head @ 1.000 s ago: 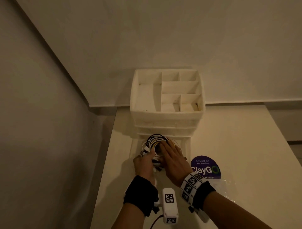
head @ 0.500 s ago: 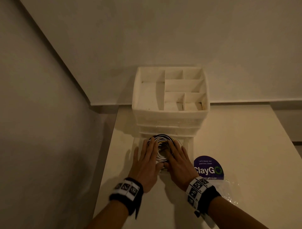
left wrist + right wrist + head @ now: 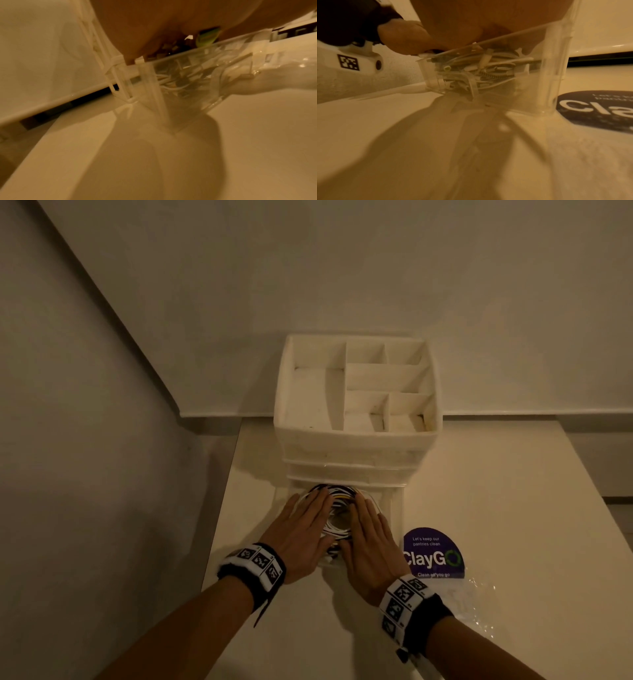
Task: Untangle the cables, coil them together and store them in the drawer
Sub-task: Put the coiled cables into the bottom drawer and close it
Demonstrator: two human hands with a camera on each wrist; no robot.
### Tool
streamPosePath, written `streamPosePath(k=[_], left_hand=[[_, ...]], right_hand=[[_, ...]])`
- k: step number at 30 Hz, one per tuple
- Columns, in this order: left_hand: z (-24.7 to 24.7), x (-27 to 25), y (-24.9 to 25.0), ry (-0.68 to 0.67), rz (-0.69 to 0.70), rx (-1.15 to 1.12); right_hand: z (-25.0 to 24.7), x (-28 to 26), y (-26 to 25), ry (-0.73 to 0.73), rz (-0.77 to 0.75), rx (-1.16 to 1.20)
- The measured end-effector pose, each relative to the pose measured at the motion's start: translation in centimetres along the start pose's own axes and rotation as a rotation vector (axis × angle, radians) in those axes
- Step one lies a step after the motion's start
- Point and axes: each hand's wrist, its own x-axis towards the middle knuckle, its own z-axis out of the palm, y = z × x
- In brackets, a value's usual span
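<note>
Coil of cables [image 3: 337,510] now under my flat fingers [image 3: 317,505], down in open clear drawer [image 3: 394,508]. Left hand [image 3: 298,537] turned palm-down since a second ago, right hand [image 3: 371,542] likewise; fingers straight, apart, pressing. Judge: stowing nearly done, drawer closing left.

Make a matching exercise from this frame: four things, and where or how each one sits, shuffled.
Things:
1. coiled cables
2. left hand
3. ClayGo sticker
4. organizer top tray

Places or states:
A. flat on the counter, right of the drawer
B. empty compartments, above the drawers
C. fingers straight, pressing on the left side of the coil
D. inside the pulled-out clear drawer

Pairs: 1-D, 2-C, 3-A, 4-B
</note>
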Motion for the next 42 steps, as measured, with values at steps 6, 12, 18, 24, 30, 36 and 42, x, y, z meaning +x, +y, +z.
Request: streamPosePath(k=[6, 12, 18, 24, 30, 36, 42], left_hand=[[-0.6, 1.0, -1.1, -0.063, 0.038, -0.029], [-0.3, 1.2, -0.4, -0.137, -0.056, -0.026], [-0.3, 1.4, 0.3, -0.161, -0.096, 0.048], [-1.0, 0.8, 1.1, -0.087, -0.167, -0.113], [-1.4, -1.1, 1.0, 0.242, -0.3, -0.311], [-2.1, 0.7, -3.7, 0.468, -0.571, -0.908], [-2.2, 2.7, -6.2, 0.133, -0.557, -1.247]], right_hand=[[-0.1, 0.6, 0.2, -0.053, 0.044, 0.05], [0.0, 0.9, 0.3, -0.097, 0.028, -0.06], [-0.5, 0.7, 0.6, -0.175, 0.034, -0.064], [-1.2, -0.1, 0.8, -0.081, 0.016, 0.025], [-1.8, -0.9, 1.4, 0.114, 0.024, 0.143], [-3.7, 0.7, 5.5, 0.5, 0.465, 0.642], [-5.2, 3.0, 8.3, 0.145, 0.566, 0.93]])
